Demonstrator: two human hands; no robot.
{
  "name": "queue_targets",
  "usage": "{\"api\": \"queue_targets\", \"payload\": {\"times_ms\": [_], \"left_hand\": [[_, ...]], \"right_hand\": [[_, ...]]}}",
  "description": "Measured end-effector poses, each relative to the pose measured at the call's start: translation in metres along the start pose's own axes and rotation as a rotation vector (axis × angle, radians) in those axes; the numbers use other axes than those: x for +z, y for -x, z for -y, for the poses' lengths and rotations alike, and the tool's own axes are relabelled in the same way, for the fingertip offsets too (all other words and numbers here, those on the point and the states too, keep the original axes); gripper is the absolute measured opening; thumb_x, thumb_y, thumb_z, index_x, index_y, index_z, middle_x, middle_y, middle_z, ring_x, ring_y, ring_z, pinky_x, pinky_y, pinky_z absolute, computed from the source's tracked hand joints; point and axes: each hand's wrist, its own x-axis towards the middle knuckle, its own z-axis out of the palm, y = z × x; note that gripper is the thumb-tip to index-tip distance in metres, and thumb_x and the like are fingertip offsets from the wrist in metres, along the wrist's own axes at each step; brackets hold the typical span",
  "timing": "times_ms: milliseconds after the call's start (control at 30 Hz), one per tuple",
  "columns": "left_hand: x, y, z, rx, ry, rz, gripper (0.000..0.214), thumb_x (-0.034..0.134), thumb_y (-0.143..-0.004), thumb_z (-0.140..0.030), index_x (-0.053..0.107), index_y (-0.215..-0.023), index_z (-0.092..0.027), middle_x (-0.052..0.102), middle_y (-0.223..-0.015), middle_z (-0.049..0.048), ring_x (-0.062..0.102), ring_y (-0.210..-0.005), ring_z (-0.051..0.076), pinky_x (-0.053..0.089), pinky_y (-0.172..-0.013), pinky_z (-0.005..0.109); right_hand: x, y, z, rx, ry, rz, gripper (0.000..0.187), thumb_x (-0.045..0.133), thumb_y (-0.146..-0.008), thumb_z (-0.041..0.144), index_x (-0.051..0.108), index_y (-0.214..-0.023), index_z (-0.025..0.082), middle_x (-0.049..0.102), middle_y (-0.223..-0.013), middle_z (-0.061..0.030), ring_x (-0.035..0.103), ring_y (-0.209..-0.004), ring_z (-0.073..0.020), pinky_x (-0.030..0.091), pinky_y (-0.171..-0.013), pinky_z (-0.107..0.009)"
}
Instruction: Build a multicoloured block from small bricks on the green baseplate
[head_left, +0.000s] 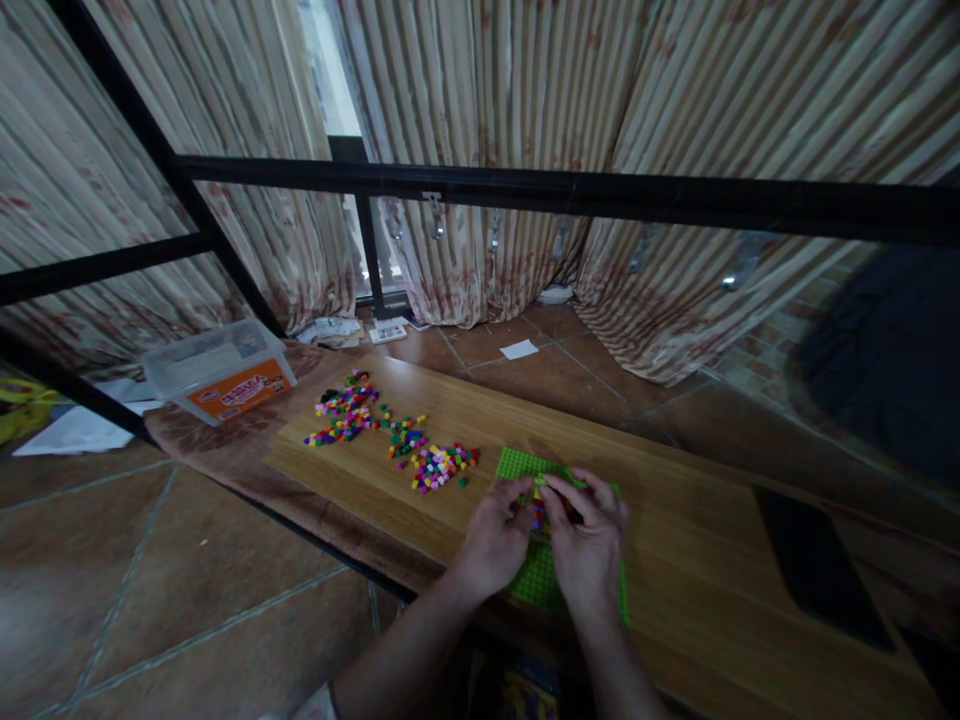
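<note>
Both hands meet over a green studded baseplate lying on a wooden board. Between them stands a small stack of coloured toy bricks, with purple, red and yellow showing. My left hand curls around the stack's left side, thumb and index finger closed against it. From the right, my right hand pinches at the top of the stack, where a yellow-green brick shows at the fingertips. The fingers hide most of the stack, and I cannot tell exactly which bricks each hand grips.
Loose coloured bricks lie in heaps along the wooden board, left of the baseplate. A clear plastic box with an orange label stands at the far left. At the right lies a dark flat slab. A black metal rail crosses beyond the board.
</note>
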Motion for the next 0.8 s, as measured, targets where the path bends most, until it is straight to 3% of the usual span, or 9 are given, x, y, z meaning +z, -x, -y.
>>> {"api": "queue_targets", "payload": {"times_ms": [200,567,800], "left_hand": [[0.001,0.005,-0.003,0.046,-0.013,0.023,0.038,0.046,-0.085,-0.017,0.058,-0.12,-0.023,0.058,-0.112,0.0061,0.057,-0.099,0.018,0.048,-0.087,0.031],[0.001,0.007,-0.008,0.08,-0.077,0.023,0.039,0.045,-0.085,-0.015,0.056,-0.122,-0.022,0.057,-0.114,0.0071,0.055,-0.105,0.018,0.046,-0.095,0.033],[0.001,0.008,-0.013,0.085,-0.104,0.027,0.04,0.045,-0.084,-0.013,0.055,-0.122,-0.021,0.057,-0.115,0.0076,0.055,-0.105,0.018,0.046,-0.095,0.032]], "right_hand": [[-0.001,0.003,-0.003,0.044,0.021,-0.035,0.025,0.059,-0.08,0.046,0.074,-0.087,0.026,0.061,-0.111,-0.0069,0.052,-0.101,-0.0229,0.041,-0.088,-0.042],[0.002,0.001,-0.01,0.25,-0.201,0.004,0.031,0.064,-0.073,0.048,0.073,-0.087,0.022,0.066,-0.098,-0.0076,0.058,-0.095,-0.0227,0.043,-0.088,-0.04],[0.007,-0.003,-0.01,0.332,-0.229,0.019,0.032,0.064,-0.072,0.045,0.072,-0.088,0.02,0.068,-0.098,-0.0085,0.059,-0.097,-0.0233,0.043,-0.09,-0.041]]}}
